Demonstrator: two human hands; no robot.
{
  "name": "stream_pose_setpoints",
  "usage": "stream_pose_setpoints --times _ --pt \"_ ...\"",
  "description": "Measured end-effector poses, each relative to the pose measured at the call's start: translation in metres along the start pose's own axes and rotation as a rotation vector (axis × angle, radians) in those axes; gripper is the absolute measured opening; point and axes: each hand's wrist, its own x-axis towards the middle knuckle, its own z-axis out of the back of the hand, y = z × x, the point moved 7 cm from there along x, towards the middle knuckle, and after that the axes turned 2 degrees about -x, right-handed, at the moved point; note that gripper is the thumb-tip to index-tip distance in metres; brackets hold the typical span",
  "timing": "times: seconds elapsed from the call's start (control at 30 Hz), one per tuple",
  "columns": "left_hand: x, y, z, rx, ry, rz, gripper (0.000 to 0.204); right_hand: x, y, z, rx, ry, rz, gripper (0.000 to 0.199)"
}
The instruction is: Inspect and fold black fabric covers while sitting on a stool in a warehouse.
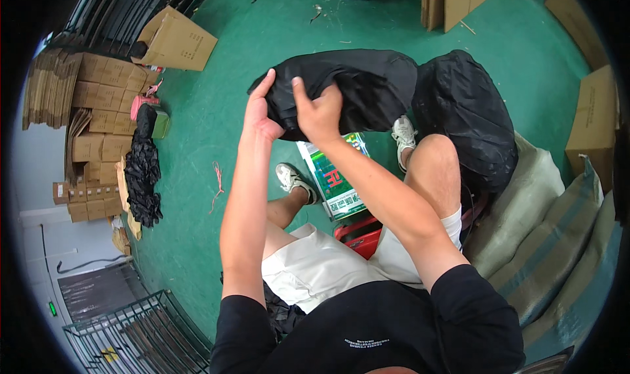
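Note:
A limp piece of thin black fabric (377, 78) hangs in front of me, raised above the floor, with folds and a gathered hollow near its middle. My left hand (264, 114) grips its left end, thumb on top and the fingers hidden beneath. Close beside it, my right hand (319, 111) is closed on the near edge, its thumb up and its fingers curled into the folds. A bulky black fabric bundle (464, 114) rests just right of the held piece. Below my hands, a green and white printed package (341, 183) lies between my feet.
White woven sacks (525, 210) lie at my right. A red plastic stool (364, 239) shows between my legs. More black fabric (142, 177) lies on the green floor at left, near stacked cartons (102, 147). An open carton (180, 42) stands far left, beside metal racks.

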Motion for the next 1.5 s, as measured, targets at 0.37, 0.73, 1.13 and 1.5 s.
stream_pose_setpoints --times 0.37,0.73,1.13,1.5 --pt "-0.045 -0.097 -0.072 0.155 0.189 -0.56 0.019 -0.024 0.065 -0.028 0.165 0.228 0.088 0.033" --pt "-0.116 -0.152 -0.141 0.209 0.165 -0.598 0.018 -0.101 0.021 0.037 0.793 0.72 -1.425 0.062" --pt "-0.127 -0.157 -0.162 0.406 0.36 -1.05 0.039 -0.013 0.04 0.133 1.838 0.156 -0.87 0.069" --pt "-0.007 0.055 -0.179 0.256 0.72 -0.156 0.09 0.024 0.036 0.402 1.147 0.185 -0.279 0.062"
